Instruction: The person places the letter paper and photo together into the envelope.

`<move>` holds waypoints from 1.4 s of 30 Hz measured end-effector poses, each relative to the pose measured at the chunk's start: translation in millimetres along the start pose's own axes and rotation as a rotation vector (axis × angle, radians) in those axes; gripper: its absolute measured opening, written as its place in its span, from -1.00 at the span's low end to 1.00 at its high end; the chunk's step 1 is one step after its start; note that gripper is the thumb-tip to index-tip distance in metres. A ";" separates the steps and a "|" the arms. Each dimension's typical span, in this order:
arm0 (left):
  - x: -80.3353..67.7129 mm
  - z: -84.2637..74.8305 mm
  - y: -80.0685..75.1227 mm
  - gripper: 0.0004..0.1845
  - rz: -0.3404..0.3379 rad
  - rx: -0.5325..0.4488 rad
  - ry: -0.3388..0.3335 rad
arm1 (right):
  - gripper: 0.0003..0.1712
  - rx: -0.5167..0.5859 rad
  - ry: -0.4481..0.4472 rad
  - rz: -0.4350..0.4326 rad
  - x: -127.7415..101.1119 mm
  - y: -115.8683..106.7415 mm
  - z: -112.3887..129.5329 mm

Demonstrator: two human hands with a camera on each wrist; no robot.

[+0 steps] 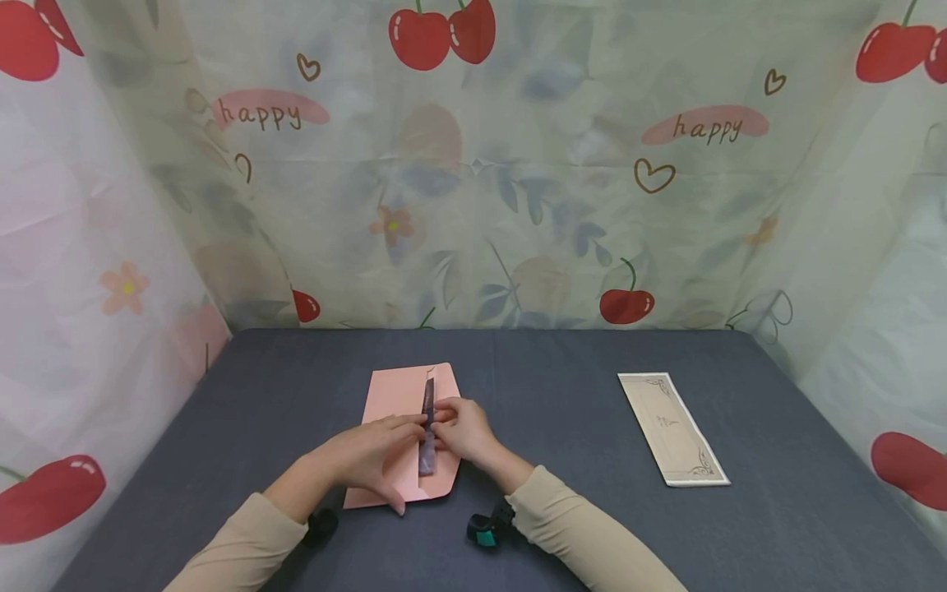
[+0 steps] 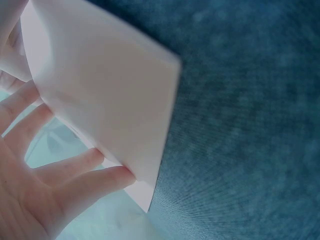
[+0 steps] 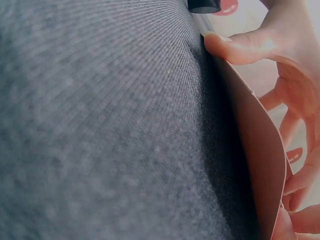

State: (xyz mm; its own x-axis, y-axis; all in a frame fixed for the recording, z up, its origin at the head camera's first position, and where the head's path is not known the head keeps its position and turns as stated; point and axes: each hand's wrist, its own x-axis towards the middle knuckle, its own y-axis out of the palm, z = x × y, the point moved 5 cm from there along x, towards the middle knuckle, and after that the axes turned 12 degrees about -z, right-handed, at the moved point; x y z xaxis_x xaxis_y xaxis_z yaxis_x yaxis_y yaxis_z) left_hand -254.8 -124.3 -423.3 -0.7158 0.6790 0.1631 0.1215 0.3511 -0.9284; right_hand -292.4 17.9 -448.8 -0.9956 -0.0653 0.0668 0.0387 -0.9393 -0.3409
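Note:
A pink envelope (image 1: pixel 392 391) lies on the dark cloth, its flap (image 1: pixel 447 480) spread to the right. Along its opening shows a narrow strip of a dark purple patterned card (image 1: pixel 427 460), the rest hidden inside the envelope. My left hand (image 1: pixel 370 452) rests across the envelope, fingers reaching to the card's left edge and thumb near the bottom edge. From the right, my right hand (image 1: pixel 462 427) pinches the card's edge between bent fingers and thumb. In the left wrist view the envelope (image 2: pixel 110 85) appears close up, with fingertips along its edge.
A beige printed card (image 1: pixel 669 427) with a white border and corner ornaments lies on the dark table (image 1: pixel 547 378) at the right. A black device (image 1: pixel 484 528) with a teal patch sits under the right wrist. A cherry-print curtain (image 1: pixel 473 230) encloses the back and sides.

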 end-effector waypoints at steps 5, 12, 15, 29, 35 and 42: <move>-0.2 -0.3 -0.5 -0.05 0.002 0.003 -0.001 | -0.60 0.005 0.001 0.002 0.4 0.9 -0.2; -0.7 0.2 0.0 -0.02 0.007 0.006 0.000 | -0.60 0.017 0.004 0.006 0.8 2.9 -1.3; -0.5 0.3 -0.3 -0.02 0.003 0.008 0.008 | -0.60 0.019 0.009 0.006 1.2 3.8 -1.7; -0.1 -1.1 -0.5 -0.03 -0.005 0.011 0.038 | -0.60 0.031 0.019 0.012 0.2 8.3 -0.9; -0.1 -1.8 -2.1 -0.05 -0.022 0.011 0.054 | -0.60 0.045 0.030 0.020 -0.7 10.8 -1.4; -0.1 -2.1 -2.3 -0.04 -0.019 0.013 0.050 | -0.61 0.042 0.032 0.015 -0.9 11.8 -2.3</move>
State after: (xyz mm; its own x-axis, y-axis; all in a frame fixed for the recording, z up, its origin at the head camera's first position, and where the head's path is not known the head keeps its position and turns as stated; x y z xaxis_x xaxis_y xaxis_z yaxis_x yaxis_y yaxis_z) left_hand -253.5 -123.9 -420.5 -0.6829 0.7034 0.1972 0.0990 0.3566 -0.9290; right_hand -291.3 7.7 -455.0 -0.9971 -0.0695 0.0318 0.0567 -0.9518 -0.3015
